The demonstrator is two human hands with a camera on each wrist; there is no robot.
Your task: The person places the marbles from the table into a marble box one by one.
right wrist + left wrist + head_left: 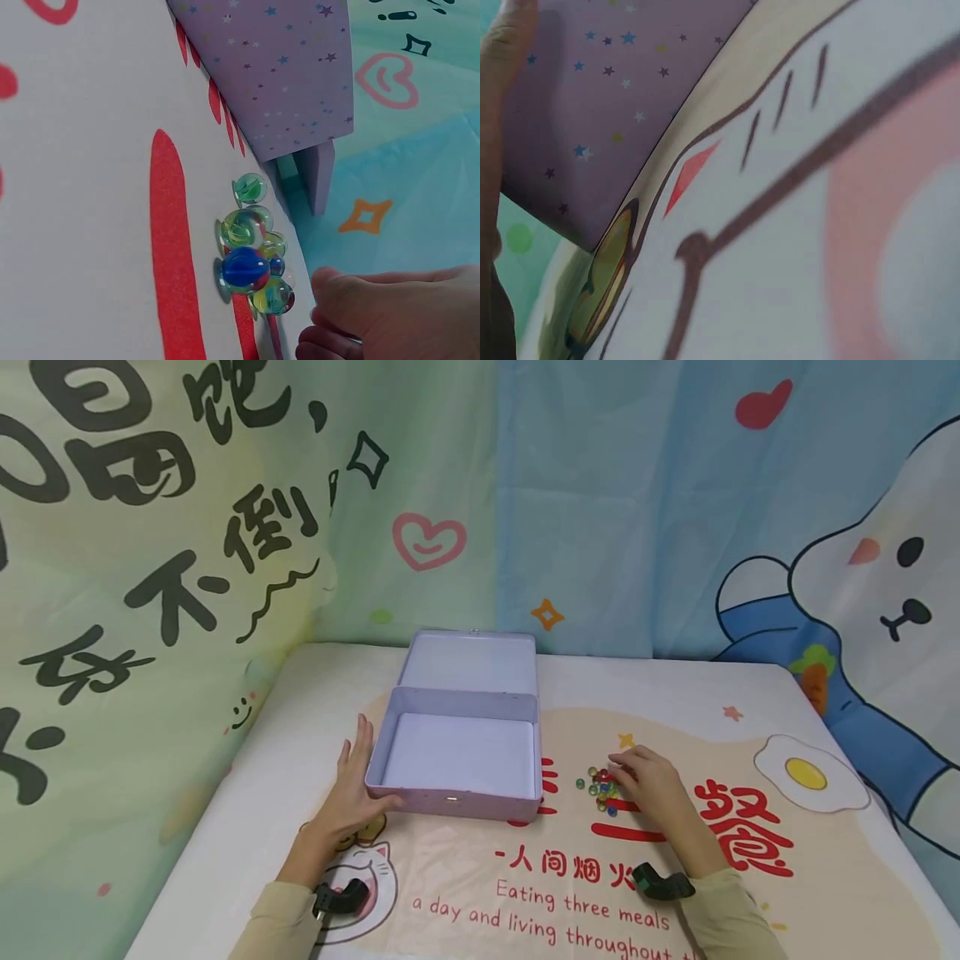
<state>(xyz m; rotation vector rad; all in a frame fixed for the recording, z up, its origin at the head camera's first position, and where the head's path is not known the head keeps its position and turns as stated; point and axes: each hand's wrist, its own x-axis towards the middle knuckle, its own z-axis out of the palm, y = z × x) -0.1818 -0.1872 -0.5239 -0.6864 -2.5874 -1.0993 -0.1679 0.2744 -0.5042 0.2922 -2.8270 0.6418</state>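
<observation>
A pale purple tin box [453, 806] lies with its hinged lid [470, 662] raised, and its inside is bare. Stars pattern its outer wall [622, 90] in the left wrist view. My left hand [351, 789] rests against the box's front left corner, fingers straight along the side and thumb across the front. Right of the box, several glass marbles [602, 787] lie in a loose cluster, with a blue marble [245, 270] closest in the right wrist view. My right hand [654, 783] hovers at the cluster's right edge with loosely bent fingers, nothing visible between them.
The box and marbles stand on a table covered with a printed cloth [570, 893]. Behind the table hangs a printed curtain [592, 510], and more of it runs along the left side. Each wrist wears a small black camera.
</observation>
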